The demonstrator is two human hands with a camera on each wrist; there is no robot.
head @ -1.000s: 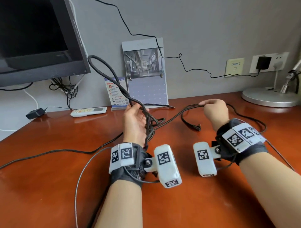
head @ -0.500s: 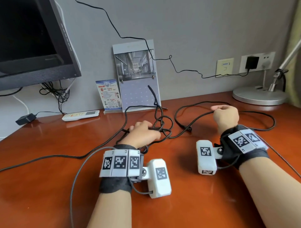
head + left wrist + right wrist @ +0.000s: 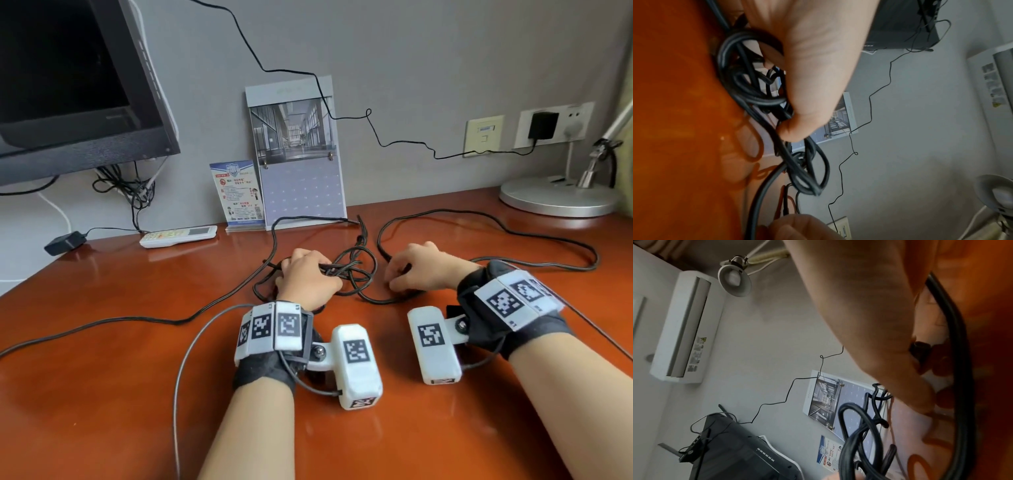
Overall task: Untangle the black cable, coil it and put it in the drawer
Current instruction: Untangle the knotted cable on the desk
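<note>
The black cable (image 3: 346, 270) lies knotted on the desk (image 3: 102, 394), in front of the wall calendar (image 3: 298, 154). The left hand (image 3: 306, 277) clutches several loops, fingers curled through them, apparently to anchor the knot. The right hand (image 3: 416, 269), right of the knot, has its fingers bent down onto a strand; pinch not confirmed. No drawer visible. Leaflet (image 3: 238, 192) text illegible.
</note>
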